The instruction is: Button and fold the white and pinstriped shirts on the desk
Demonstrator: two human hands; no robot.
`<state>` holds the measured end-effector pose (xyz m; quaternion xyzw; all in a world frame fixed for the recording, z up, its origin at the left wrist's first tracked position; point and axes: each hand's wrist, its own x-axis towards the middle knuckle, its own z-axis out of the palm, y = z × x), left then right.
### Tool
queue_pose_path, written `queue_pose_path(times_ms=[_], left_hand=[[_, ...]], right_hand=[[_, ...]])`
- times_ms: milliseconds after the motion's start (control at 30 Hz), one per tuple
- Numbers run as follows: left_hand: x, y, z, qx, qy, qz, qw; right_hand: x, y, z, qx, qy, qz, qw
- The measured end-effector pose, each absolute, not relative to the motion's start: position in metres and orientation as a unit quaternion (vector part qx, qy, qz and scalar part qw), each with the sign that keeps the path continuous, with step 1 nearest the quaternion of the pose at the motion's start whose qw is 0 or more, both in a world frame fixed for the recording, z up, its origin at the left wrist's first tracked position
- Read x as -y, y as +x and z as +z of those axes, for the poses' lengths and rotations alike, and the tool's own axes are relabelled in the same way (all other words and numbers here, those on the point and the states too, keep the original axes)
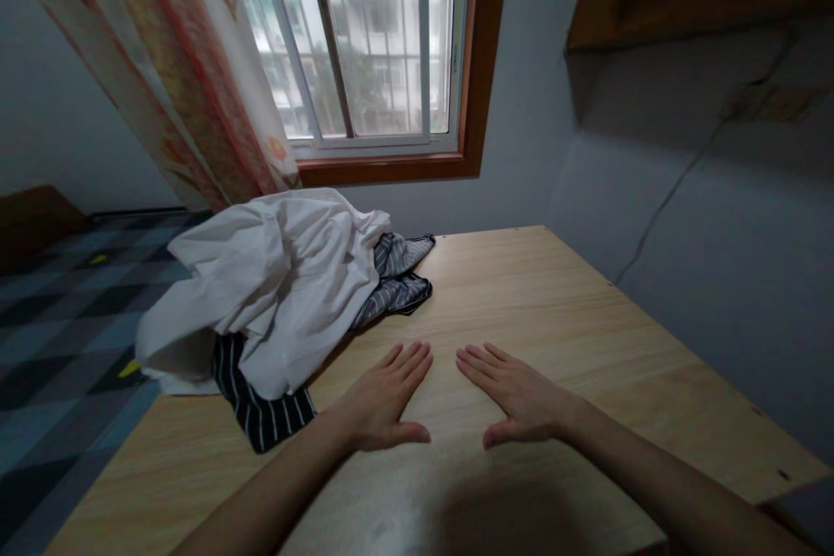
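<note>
My left hand (389,400) is spread palm down at the wooden table top (495,295), its thumb pointing right. Facing it across a small gap, my right hand (512,395) is also flat with fingers stretched out and thumb apart. Neither hand holds anything. Left of my left hand lies a crumpled heap of white cloth (306,269). Dark striped fabric sticks out from under it, one piece (394,278) on the right side and another black-and-white striped piece (261,408) near my left forearm. How the cloths are joined or folded cannot be made out.
A checked bed cover (58,313) lies beyond the table's left edge. Behind the heap hang a patterned curtain (169,61) and a barred window (371,43). A wooden shelf (599,9) juts from the right wall, with a thin cable (671,191) below.
</note>
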<state>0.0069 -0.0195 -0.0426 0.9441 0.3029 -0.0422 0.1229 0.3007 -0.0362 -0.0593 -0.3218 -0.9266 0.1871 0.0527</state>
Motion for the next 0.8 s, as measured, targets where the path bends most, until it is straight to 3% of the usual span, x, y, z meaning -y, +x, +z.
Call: queue_pose_path(times_ms=[333,400,500,567,667,733,800], left_hand=[[0.020,0.006,-0.042,-0.302,0.944,-0.019,0.133],[0.022,0.006,-0.043,-0.300,0.945,-0.003,0.130],[0.022,0.002,-0.037,-0.295,0.946,0.072,0.111],[0.016,-0.008,-0.024,-0.338,0.919,0.196,0.051],[-0.004,-0.036,0.011,-0.493,0.759,0.406,-0.125],[-0.021,-0.059,0.037,-0.600,0.630,0.435,-0.232],[-0.035,-0.082,0.056,-0.678,0.586,0.364,-0.253]], right_hand=[[0.036,0.301,-0.062,0.927,-0.315,0.188,0.080],[0.037,0.302,-0.063,0.921,-0.311,0.196,0.126],[0.038,0.305,-0.069,0.868,-0.353,0.234,0.260],[0.037,0.309,-0.073,0.797,-0.422,0.264,0.343],[0.031,0.312,-0.079,0.700,-0.506,0.291,0.412],[0.028,0.313,-0.081,0.669,-0.523,0.308,0.429],[0.026,0.311,-0.082,0.666,-0.523,0.316,0.428]])
